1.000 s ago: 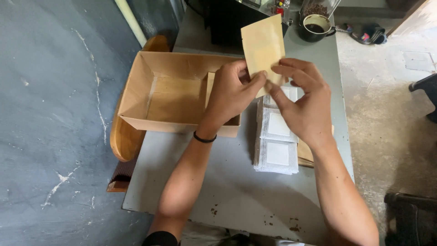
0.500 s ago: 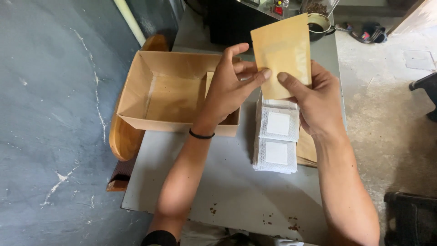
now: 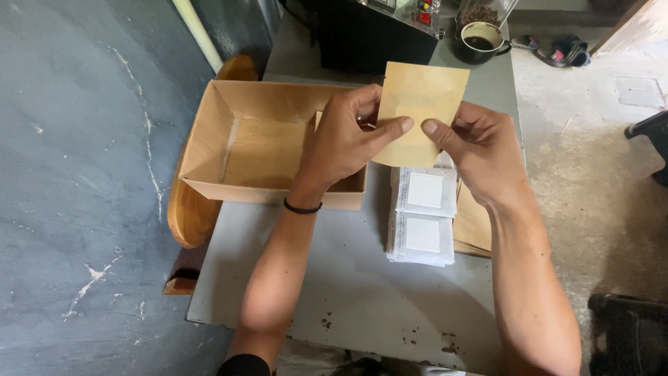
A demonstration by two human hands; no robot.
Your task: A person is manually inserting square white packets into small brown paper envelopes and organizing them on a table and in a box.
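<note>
Grey tabletop (image 3: 348, 292) carried an open cardboard box (image 3: 257, 139); above it both hands, left (image 3: 344, 139) and right (image 3: 480, 146), pinched a kraft paper pouch (image 3: 421, 104) upright between thumbs and fingers, apparently empty.

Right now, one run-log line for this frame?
left hand: holds brown paper pouch | right hand: pinches same pouch | pouch: raised over open cardboard box | white sachets: stacked on grey table
</note>
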